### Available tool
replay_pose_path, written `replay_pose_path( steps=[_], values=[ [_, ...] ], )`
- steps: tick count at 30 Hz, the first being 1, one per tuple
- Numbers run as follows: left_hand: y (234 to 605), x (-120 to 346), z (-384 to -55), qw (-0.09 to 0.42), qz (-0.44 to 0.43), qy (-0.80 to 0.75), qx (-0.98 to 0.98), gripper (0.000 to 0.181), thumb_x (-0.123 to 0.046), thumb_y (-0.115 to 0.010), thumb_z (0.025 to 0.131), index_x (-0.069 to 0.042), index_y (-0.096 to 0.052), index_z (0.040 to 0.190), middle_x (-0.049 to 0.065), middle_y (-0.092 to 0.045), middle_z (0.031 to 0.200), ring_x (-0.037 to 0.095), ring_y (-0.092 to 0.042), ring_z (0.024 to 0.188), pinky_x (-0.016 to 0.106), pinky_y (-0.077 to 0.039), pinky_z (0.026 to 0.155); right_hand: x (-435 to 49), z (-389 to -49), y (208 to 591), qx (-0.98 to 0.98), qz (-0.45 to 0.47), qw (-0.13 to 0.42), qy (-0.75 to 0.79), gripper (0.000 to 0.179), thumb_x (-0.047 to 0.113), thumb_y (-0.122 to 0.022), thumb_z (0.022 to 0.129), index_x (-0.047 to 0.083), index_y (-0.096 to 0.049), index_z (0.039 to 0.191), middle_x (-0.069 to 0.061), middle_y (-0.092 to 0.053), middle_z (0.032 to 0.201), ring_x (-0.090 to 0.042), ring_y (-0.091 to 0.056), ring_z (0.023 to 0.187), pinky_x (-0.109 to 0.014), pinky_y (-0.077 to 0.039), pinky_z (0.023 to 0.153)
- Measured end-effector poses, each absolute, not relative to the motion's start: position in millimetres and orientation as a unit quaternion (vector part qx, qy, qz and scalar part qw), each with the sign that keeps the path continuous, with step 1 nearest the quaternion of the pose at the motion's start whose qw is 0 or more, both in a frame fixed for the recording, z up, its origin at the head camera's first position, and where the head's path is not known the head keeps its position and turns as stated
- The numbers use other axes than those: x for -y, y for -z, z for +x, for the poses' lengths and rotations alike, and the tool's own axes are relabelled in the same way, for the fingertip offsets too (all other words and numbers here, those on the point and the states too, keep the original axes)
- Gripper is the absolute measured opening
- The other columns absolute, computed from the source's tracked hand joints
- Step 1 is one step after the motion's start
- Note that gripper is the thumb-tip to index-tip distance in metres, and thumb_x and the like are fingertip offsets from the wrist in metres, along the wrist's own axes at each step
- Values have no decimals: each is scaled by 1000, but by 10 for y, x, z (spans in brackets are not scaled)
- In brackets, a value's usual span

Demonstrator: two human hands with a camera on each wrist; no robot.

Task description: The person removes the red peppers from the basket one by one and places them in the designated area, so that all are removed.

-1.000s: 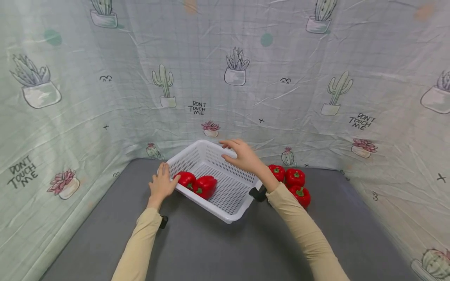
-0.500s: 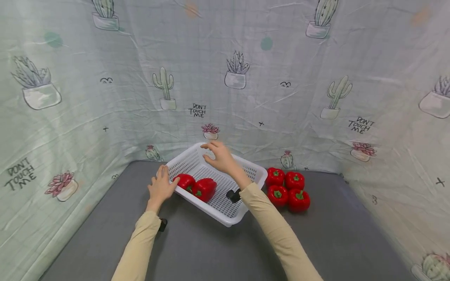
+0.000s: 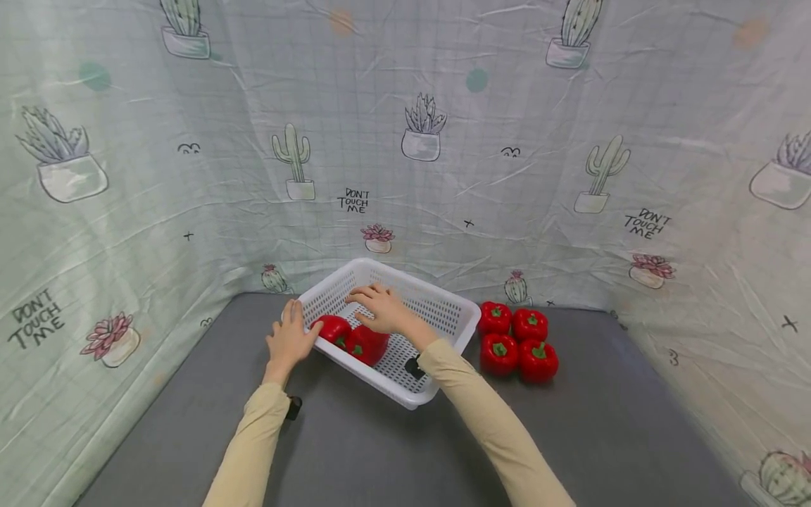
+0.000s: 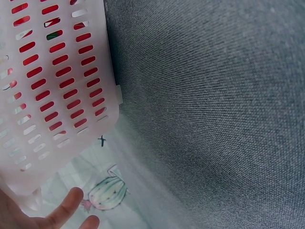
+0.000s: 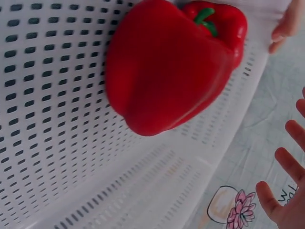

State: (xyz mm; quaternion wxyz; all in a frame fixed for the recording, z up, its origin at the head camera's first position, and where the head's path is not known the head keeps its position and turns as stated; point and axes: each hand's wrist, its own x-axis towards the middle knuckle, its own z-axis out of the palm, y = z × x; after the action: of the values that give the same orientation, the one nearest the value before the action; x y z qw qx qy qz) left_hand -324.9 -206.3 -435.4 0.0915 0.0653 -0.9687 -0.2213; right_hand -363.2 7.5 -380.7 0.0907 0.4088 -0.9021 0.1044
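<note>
A white plastic basket (image 3: pixel 437 301) with slotted sides stands turned at an angle on the grey table. Two red bell peppers lie at its left end; the nearer bell pepper (image 3: pixel 367 346) rests beside the other bell pepper (image 3: pixel 332 329). My left hand (image 3: pixel 290 343) holds the basket's left corner, thumb over the rim and other fingers outside. In the left wrist view, two fingers (image 4: pixel 70 200) stick out free of the wall. My right hand (image 3: pixel 383 308) hovers inside the basket just above the peppers, fingers spread and holding nothing. In the right wrist view, those spread fingers show at the right edge.
Several more red bell peppers (image 3: pixel 499 353) stand grouped on the grey table (image 3: pixel 608 422), just right of the basket. Behind the basket hangs a pale cloth (image 3: pixel 481 232) printed with cacti. A dark camera (image 3: pixel 415 367) on the right wrist hangs over the basket floor.
My right hand has moved left from the basket's right rim, then lower over the peppers inside. My left hand and the basket have stayed in place.
</note>
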Motion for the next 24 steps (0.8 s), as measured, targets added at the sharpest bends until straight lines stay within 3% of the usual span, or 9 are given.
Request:
replay_pose_path(
  steps=[14,24],
  values=[
    [4373,2071,-3266,92,66,218,969,74,-43,-43,87,-1,-15,141,19,-11,147,53,-28,118,71,-23,88,-39,-3616,3979,913,407,24,-9,50,49,-53,82,32,-44,129,6,-43,136,-17,-33,126,-58,-22,102],
    [4382,2071,-3278,90,67,223,968,74,-43,-43,87,-1,-15,141,18,-11,147,52,-28,118,71,-21,89,-8,-3579,4052,916,394,-39,56,72,52,-68,67,42,-37,131,7,-39,137,-15,-32,122,-50,-30,99]
  ],
)
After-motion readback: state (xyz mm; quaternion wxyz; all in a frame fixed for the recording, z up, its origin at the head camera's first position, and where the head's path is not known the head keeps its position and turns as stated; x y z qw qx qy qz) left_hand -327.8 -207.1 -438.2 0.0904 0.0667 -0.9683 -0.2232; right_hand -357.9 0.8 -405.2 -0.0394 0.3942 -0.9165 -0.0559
